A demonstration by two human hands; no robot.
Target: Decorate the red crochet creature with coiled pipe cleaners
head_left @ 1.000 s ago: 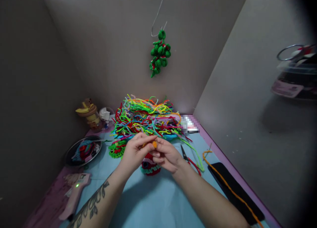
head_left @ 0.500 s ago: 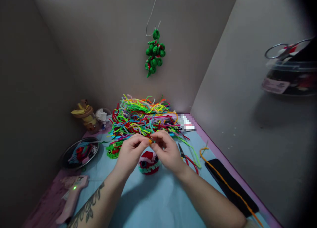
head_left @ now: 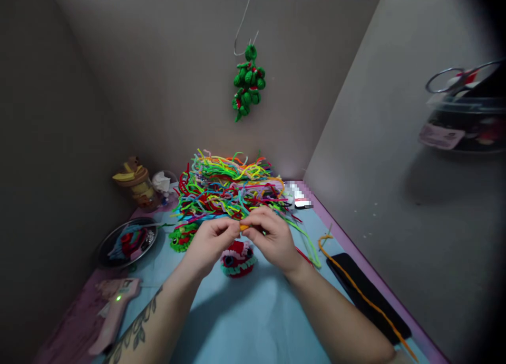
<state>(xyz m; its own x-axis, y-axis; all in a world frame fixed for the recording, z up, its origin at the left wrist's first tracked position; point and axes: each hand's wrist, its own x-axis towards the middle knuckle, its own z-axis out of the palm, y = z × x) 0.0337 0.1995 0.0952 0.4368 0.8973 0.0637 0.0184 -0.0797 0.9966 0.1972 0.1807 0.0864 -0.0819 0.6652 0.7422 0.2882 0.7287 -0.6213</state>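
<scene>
My left hand (head_left: pixel 215 243) and my right hand (head_left: pixel 272 239) meet over the middle of the table, fingers pinched together. Between their fingertips shows a small orange yarn piece (head_left: pixel 244 228), mostly hidden by the fingers. Just below them sits a red crocheted figure (head_left: pixel 239 261) with a mint frilled edge and dark eyes. To the left of my left hand lies a green crocheted figure (head_left: pixel 182 241). A large heap of multicoloured yarn strands (head_left: pixel 233 190) spreads behind both hands.
A pink glue gun (head_left: pixel 115 311) with a lit green light lies at left, near a metal bowl (head_left: pixel 103 256) of crocheted pieces. Orange yarn (head_left: pixel 367 301) crosses a black phone-like slab (head_left: pixel 348 274) at right. Green crocheted pieces (head_left: pixel 248 82) hang from a wire on the back wall.
My right hand has shifted slightly right, and more of the orange piece shows between the fingertips. The scissors beside my right hand are now mostly covered. The view has moved a little.
</scene>
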